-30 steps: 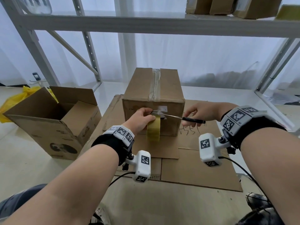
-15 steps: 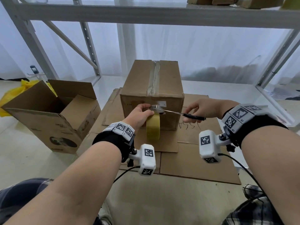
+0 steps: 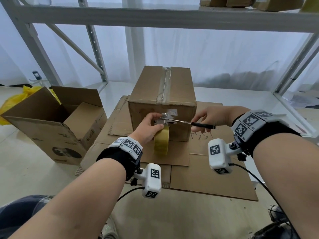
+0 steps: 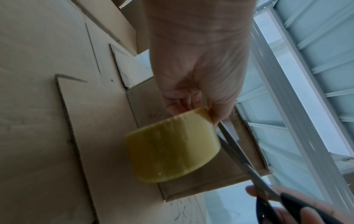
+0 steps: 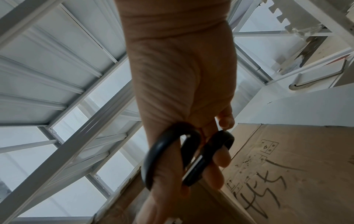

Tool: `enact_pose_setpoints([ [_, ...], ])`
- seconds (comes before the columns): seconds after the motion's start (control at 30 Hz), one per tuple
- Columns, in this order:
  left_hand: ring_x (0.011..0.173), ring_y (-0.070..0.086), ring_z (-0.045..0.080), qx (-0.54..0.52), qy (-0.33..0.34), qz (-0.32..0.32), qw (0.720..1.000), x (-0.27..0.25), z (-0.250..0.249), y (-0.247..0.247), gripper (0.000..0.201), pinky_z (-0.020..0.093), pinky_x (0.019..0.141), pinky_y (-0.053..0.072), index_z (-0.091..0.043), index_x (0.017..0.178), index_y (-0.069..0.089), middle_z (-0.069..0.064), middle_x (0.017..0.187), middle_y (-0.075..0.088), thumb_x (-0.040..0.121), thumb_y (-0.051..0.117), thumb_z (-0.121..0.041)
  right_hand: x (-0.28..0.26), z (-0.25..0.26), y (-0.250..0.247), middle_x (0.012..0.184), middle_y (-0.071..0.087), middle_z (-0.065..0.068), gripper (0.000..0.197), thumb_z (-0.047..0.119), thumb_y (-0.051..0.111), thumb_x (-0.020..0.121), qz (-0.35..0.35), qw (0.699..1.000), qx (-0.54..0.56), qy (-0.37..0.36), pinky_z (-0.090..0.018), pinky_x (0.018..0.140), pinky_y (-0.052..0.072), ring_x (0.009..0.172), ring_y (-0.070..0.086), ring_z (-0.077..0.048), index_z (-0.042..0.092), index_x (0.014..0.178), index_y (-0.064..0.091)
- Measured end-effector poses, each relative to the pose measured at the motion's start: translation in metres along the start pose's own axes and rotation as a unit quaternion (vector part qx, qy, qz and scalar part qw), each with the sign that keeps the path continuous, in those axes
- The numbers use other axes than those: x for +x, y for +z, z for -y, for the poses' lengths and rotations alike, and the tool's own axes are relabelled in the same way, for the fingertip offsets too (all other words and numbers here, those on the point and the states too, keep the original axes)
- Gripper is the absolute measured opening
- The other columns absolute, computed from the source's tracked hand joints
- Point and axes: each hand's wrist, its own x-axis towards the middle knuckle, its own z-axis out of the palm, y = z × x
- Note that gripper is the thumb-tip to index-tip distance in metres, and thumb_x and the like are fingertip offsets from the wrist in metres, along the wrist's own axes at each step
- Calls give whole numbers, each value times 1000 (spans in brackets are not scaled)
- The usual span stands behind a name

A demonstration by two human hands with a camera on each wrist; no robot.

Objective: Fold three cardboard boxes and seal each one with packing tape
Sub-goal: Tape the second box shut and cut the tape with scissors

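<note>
The closed box (image 3: 162,102) stands upright on flat sheets of cardboard (image 3: 198,178), with a strip of clear tape (image 3: 164,85) running along its top seam and down onto the near face; the left hand (image 3: 150,128) grips the yellowish roll of tape (image 3: 161,144) just in front of that face, fingers curled round the top of the roll and holding the drawn-out strip; the right hand (image 3: 207,119) holds black-handled scissors (image 3: 186,121), thumb and fingers through the loops, with the blades reaching across to the strip between roll and box; in the left wrist view the blades (image 4: 235,151) stand a little apart beside the roll, so the cut looks to be in progress rather than finished.

By the look of it, this box is folded and its top seal is laid, needing only the tape cut and the loose end pressed down; whether its underside is taped cannot be told. To the left, well apart, a second box (image 3: 51,128) lies tilted with its flaps open and no tape showing, so it seems folded up at most and not sealed; a third box for folding is not plainly in view, unless it is among the flat sheets; more boxes (image 3: 241,1) sit on the shelf (image 3: 155,16) above, and their part in the job is unclear. The task looks roughly a third done.
</note>
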Motion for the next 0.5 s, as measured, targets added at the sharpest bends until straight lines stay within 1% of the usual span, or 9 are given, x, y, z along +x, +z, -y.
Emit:
enact_pose_setpoints([
  [0.07,103,58,22,4,6,6,1000,0,0,-1,37,32,79,53,-25,127,46,1,126,50,93,58,-14,2,0,-4,81,66,-3,27,33,72,82,11,1000,-5,4,-21,69,48,68,57,-10,18,105,67],
  [0.13,103,58,21,-1,5,8,1000,1,1,-2,42,31,80,53,-24,131,44,-1,124,51,93,58,-14,3,-1,-7,83,66,-5,27,33,72,82,21,1000,-5,2,-23,71,49,70,57,-11,18,104,68],
  [0.2,103,57,20,-4,5,6,1000,2,0,-2,45,30,80,52,-23,134,42,-2,122,50,93,58,-14,5,-2,-6,83,67,-4,26,33,72,82,20,1000,-4,-3,-24,73,50,71,58,-11,19,103,68],
  [0.27,103,56,20,-7,-7,-18,1000,4,1,0,46,30,79,52,-21,132,38,0,120,50,92,60,-14,9,-3,-5,82,67,-2,25,34,73,81,17,1000,-1,-8,-26,77,51,72,59,-11,22,103,68],
  [0.33,101,55,21,-26,-35,-67,997,7,3,3,47,29,76,51,-19,125,35,4,116,51,89,64,-16,12,-4,-3,85,68,-3,26,34,74,80,22,1000,5,-13,-29,81,53,74,59,-11,23,103,68],
  [0.4,98,57,21,-64,-74,-93,991,9,6,5,43,30,76,51,-15,120,40,8,114,55,87,67,-19,13,-6,-3,84,69,-2,26,33,74,80,23,1000,10,-13,-28,81,53,74,60,-11,24,104,68],
  [0.43,96,58,21,-75,-90,-88,989,10,7,6,40,32,77,51,-12,119,45,9,112,58,88,67,-21,14,-8,-3,83,69,-1,26,32,74,80,21,1000,12,-12,-28,81,53,73,60,-10,24,104,68],
  [0.5,90,59,21,-83,-102,-79,988,10,8,8,30,34,79,51,-10,116,54,10,106,61,91,63,-23,13,-12,-5,85,70,-2,27,32,74,80,19,1000,14,-10,-28,81,53,72,60,-10,23,105,68],
])
